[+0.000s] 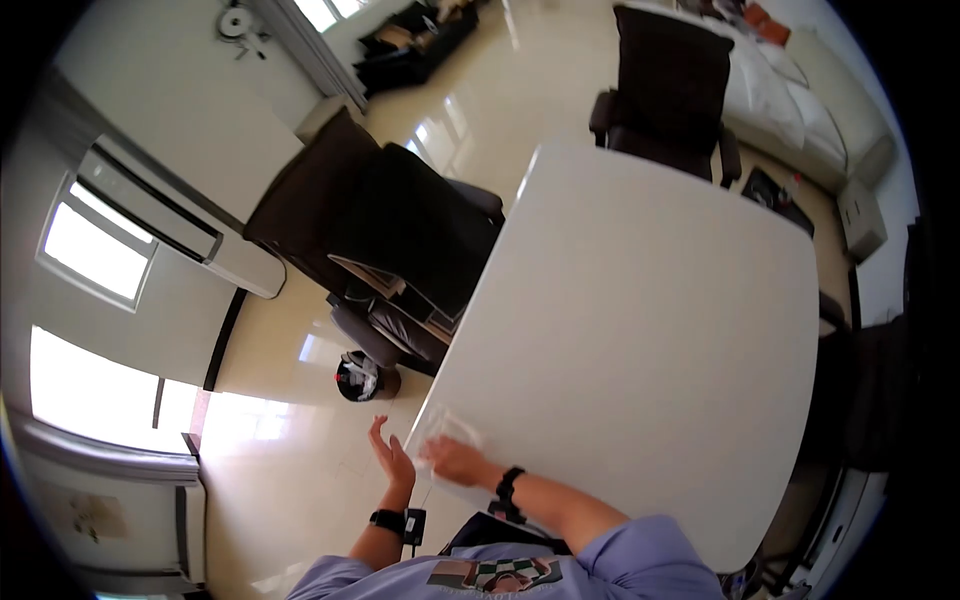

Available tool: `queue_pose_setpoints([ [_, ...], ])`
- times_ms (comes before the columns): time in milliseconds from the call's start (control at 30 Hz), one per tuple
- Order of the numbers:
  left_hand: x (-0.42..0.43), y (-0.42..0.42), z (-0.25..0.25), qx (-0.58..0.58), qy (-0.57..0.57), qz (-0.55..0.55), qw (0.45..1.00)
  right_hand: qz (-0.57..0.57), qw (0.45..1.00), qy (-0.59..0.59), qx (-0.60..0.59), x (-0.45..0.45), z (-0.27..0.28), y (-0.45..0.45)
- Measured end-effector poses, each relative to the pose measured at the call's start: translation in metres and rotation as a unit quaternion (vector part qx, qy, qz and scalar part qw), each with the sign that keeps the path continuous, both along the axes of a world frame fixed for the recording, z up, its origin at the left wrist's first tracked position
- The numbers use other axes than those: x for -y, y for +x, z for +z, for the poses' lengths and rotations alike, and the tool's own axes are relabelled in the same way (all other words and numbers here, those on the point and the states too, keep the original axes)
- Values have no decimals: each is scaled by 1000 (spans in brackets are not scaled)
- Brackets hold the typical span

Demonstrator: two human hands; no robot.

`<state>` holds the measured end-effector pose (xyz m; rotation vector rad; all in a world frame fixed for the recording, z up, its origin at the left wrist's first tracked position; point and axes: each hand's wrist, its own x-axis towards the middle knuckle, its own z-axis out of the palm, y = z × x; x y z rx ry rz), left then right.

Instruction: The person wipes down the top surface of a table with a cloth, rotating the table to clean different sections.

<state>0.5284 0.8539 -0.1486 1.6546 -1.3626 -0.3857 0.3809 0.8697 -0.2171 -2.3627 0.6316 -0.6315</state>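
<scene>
My right hand (455, 460) is on the white table (640, 330) at its near left corner, fingers bent over a thin white tissue or cloth (462, 426). The tissue is crumpled, pale against the tabletop, and partly covered by the hand. Just past the table's left edge, my left hand (396, 462) is raised with its fingers apart and nothing in it. Both wrists wear a black band, and a small dark box hangs by the left one.
Beyond the left edge stand dark office chairs (310, 200) and a small bin (357, 377) with rubbish. Another dark chair (672, 85) is at the table's far end. A pale sofa (840, 110) and a black coffee table (778, 198) are at the far right.
</scene>
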Motion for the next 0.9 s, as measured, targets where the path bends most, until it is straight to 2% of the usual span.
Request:
queue_pose_setpoints([
  [33,-12,0,5,9,13,3,1000,48,999,-22,-2,-17,-21,6],
  [67,-26,-1,12,19,29,8,999,48,994,89,48,-35,-23,3],
  [133,-45,-2,21,18,19,28,999,73,935,312,150,-60,-33,3],
  [167,-56,-1,24,6,23,11,1000,87,939,303,137,-65,-35,2],
  [200,-65,1,28,-7,26,-6,1000,27,865,484,128,-68,-30,0],
  [233,-71,5,28,-15,16,8,1000,-41,755,645,112,-72,-23,-3],
  [267,-74,12,26,-116,38,-28,992,-35,762,639,98,-71,-17,-8],
  [300,-80,18,25,-215,57,-66,973,-29,697,703,139,-63,-6,-12],
  [333,-86,23,35,-221,47,-57,972,-26,622,762,180,-58,6,-15],
  [367,-90,30,46,-402,131,-127,897,7,521,802,292,-55,19,-20],
  [400,-92,34,62,-562,205,-195,777,56,456,816,349,-47,47,-25],
  [433,-97,31,82,-573,305,-109,753,102,385,823,405,-39,76,-30],
  [467,-103,29,95,-580,299,-107,750,124,381,806,436,-32,91,-29],
  [533,-112,26,118,-699,236,-181,650,147,373,771,495,-22,135,-25],
  [567,-118,28,131,-704,213,-227,638,147,367,755,523,-22,167,-21],
  [600,-117,36,133,-710,209,-223,634,134,382,738,539,-18,182,-15],
  [633,-119,46,132,-738,180,-263,594,119,394,724,554,-18,194,-8],
  [667,-124,58,131,-765,149,-297,552,164,376,714,567,-19,209,1],
  [700,-124,70,133,-722,144,-301,606,207,356,703,580,-19,220,13],
  [733,-123,82,139,-677,138,-300,658,200,349,716,571,-18,226,25],
  [800,-122,115,148,-674,152,-269,671,195,392,697,568,-13,230,59],
  [867,-126,154,146,-587,168,-210,763,164,395,706,564,-11,218,100],
  [900,-128,176,149,-599,167,-189,760,139,404,701,570,-8,216,125],
])
